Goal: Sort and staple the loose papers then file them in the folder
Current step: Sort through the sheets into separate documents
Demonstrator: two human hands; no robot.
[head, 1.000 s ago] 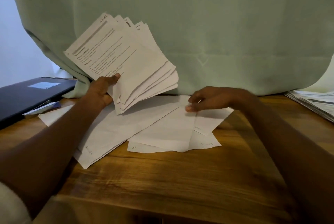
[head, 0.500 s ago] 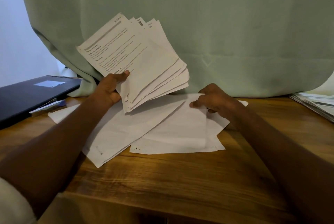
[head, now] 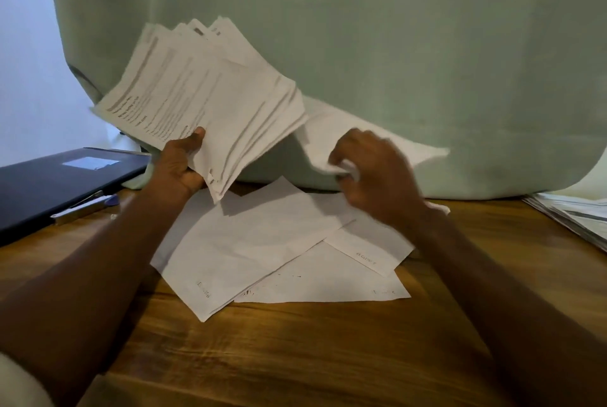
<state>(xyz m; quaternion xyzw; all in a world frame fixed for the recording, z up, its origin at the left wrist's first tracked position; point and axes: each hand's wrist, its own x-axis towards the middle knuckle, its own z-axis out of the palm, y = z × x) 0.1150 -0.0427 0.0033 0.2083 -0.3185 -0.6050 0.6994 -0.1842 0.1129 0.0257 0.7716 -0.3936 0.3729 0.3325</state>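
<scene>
1. Left hand (head: 179, 163) is gripping a fanned stack of printed pages (head: 210, 101), raised at the upper left of the frame.
2. Right hand (head: 371, 173) is pinching one blurred sheet (head: 331, 134) by its edge, lifted at centre.
3. More loose sheets (head: 262, 242) are lying face down on the wooden table (head: 295, 357) — the dark folder (head: 59, 180) is waiting at the left edge.
4. Advice: be squaring edges before adding the sheet — checking its heading first.

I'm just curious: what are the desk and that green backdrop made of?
The desk looks like wood or a wood-grain veneer, brown with streaky grain and a slight sheen. The green backdrop seems to be matte woven cloth, probably a curtain: it drapes in soft folds onto the desk.
</scene>
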